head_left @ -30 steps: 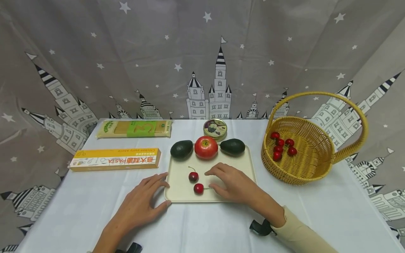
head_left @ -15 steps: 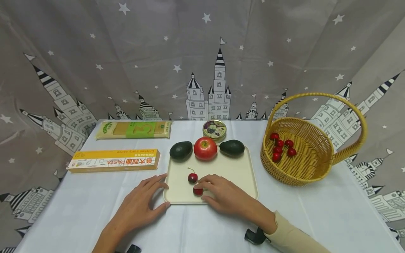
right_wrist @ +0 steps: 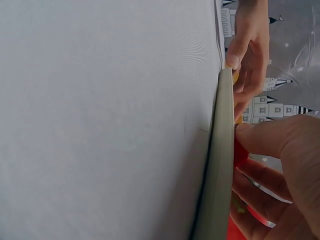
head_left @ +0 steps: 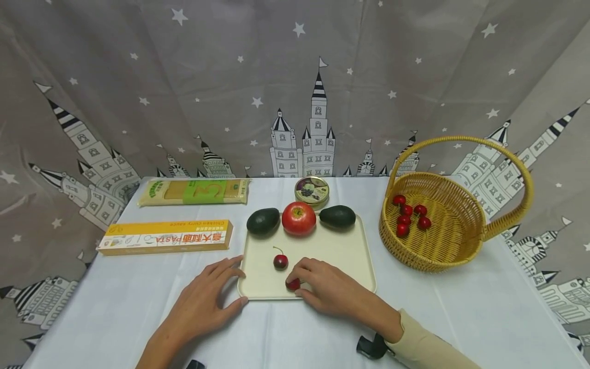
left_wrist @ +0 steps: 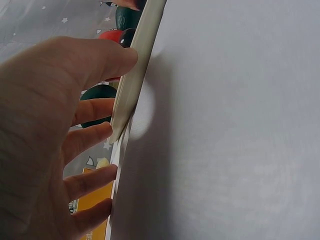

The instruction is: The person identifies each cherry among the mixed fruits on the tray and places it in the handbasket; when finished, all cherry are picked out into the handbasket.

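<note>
In the head view my right hand [head_left: 329, 287] pinches a dark red cherry [head_left: 292, 285] between thumb and fingers, low over the near side of the cream tray [head_left: 350, 251]. The right wrist view shows the thumb [right_wrist: 252, 138] against the red fruit, just past the tray's rim. A second cherry [head_left: 280, 262] with an upright stem lies on the tray. My left hand [head_left: 203, 300] spreads its relaxed fingers along the tray's left edge, the thumb at the near left corner. Along the tray's far side sit a red tomato-like fruit [head_left: 298, 219] and two avocados, left [head_left: 263, 222] and right [head_left: 338, 217].
A wicker basket [head_left: 461, 241] with a tall handle stands at the right, several cherries [head_left: 403, 219] inside. A pasta box [head_left: 166, 237] and a noodle packet [head_left: 195, 191] lie at the left. Behind the tray is a round tin [head_left: 312, 190]. A patterned curtain backs the table.
My right hand has moved left and down onto the nearer cherry and taken hold of it. That cherry has shifted slightly toward the near right. My left hand stays at the tray's edge.
</note>
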A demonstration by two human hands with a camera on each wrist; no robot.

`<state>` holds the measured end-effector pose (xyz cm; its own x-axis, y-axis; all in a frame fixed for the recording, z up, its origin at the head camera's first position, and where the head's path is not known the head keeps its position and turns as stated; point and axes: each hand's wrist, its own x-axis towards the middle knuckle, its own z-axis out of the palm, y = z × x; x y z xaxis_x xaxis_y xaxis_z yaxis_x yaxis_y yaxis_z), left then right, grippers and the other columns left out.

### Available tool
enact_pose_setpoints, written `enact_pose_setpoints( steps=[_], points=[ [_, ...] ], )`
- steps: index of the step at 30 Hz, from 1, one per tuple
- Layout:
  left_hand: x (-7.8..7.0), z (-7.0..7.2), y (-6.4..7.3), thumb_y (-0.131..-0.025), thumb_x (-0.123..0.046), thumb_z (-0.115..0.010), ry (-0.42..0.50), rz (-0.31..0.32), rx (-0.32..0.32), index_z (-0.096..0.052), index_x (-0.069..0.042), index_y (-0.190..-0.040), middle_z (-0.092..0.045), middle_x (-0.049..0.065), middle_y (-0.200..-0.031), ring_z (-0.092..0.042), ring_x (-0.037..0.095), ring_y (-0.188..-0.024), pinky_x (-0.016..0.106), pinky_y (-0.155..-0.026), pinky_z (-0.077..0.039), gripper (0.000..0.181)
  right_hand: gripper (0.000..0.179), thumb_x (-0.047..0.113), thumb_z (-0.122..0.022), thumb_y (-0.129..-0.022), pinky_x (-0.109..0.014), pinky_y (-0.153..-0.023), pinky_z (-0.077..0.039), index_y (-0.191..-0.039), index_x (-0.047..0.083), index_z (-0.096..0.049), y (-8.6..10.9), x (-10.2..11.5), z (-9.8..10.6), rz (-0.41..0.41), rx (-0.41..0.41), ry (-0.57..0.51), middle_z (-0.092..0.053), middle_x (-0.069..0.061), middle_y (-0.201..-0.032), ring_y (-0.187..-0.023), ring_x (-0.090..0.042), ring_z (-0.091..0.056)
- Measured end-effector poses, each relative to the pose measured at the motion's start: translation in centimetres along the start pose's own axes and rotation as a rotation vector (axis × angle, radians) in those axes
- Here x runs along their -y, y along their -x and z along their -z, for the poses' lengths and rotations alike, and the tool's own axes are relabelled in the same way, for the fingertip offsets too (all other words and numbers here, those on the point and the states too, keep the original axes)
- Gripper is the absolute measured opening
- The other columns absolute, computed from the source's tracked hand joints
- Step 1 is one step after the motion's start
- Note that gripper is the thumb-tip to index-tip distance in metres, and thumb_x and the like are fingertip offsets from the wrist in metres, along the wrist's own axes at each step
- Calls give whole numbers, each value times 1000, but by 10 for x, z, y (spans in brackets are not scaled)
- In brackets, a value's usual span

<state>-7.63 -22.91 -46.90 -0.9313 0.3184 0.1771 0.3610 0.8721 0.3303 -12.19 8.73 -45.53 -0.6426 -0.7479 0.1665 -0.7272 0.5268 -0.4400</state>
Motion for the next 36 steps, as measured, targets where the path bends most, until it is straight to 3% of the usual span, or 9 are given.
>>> enact_pose_setpoints(
  steps=[12,23,36],
  points=[
    [-1,0,0,-89,-44,-86,4,14,17,-71,-26,-121,-56,-2,-160,-56,32,-141,58,-108,-51,40,23,16,-81,-97,-29,-97,-57,-118,20,-75,2,-5,12,-31,-21,0,-68,7,-115,-105,-8,-67],
    [-1,1,0,-88,-42,-86,5,8,12,-70,-27,-121,-57,-2,-159,-56,31,-141,57,-107,-52,39,31,11,-87,-90,-37,-96,-60,-118,17,-75,15,-23,53,-57,-194,39,-70,4,-118,-111,-14,-70],
    [-2,3,1,-88,-42,-86,-5,6,9,-70,-27,-121,-56,-3,-159,-56,31,-141,57,-108,-51,40,42,0,-89,-85,-41,-88,-64,-121,13,-73,59,-62,83,-92,-361,96,-72,-1,-115,-105,-18,-73]
  ],
)
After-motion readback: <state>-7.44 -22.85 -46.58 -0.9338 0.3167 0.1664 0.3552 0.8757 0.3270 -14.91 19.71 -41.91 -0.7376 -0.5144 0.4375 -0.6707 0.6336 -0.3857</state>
